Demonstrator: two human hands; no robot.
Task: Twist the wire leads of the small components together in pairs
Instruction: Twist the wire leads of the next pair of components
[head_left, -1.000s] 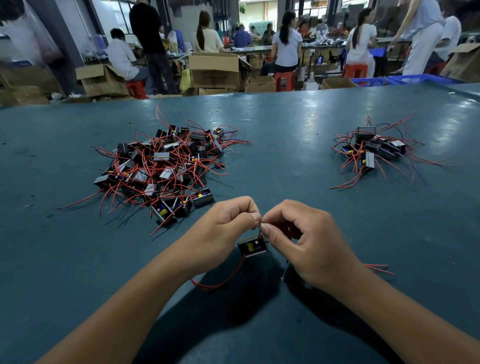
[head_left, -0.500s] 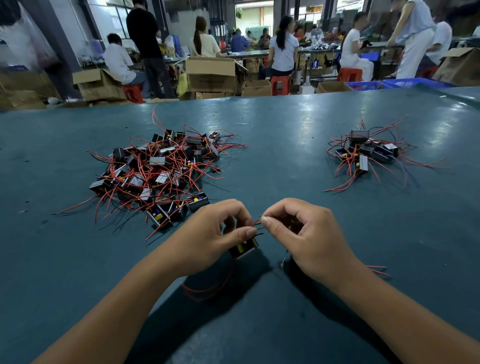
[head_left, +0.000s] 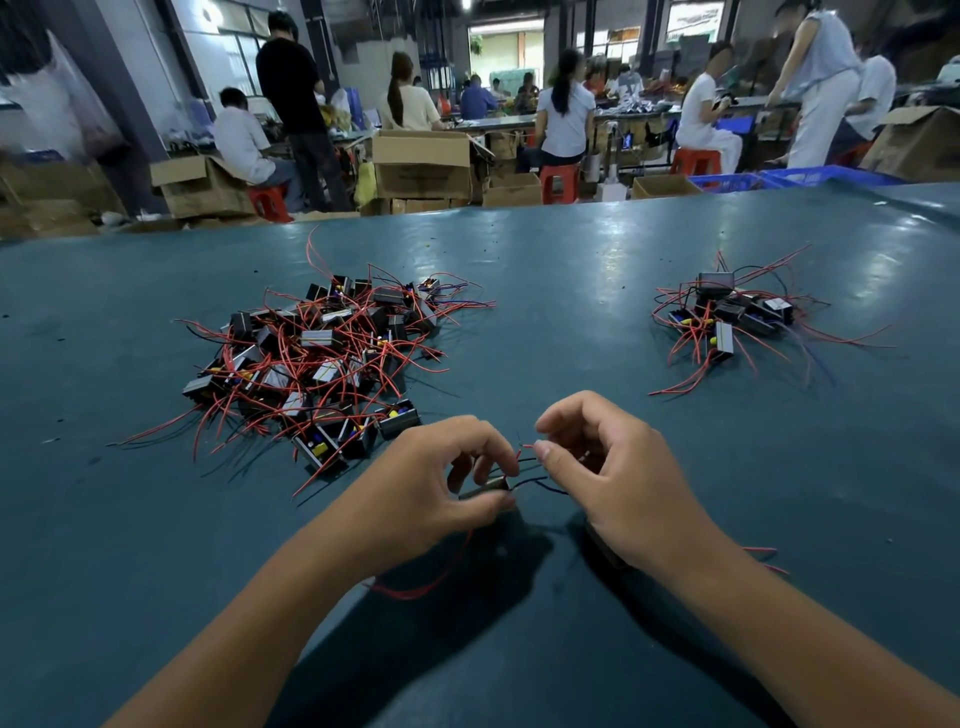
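- Big pile (head_left: 322, 358) of red-wired parts lies left of the held component (head_left: 485, 488).
- Left hand (head_left: 436, 483) pinches that component, thumb under, fingers over.
- Right hand (head_left: 613, 478), just right of it, pinches a red lead (head_left: 527, 446); loose black leads (head_left: 535, 480) could get mispaired.
- Smaller pile (head_left: 732, 317) sits far right.

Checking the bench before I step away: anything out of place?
Only one thing: loose red wires lie by the right wrist, away from both piles. Nothing looks damaged.
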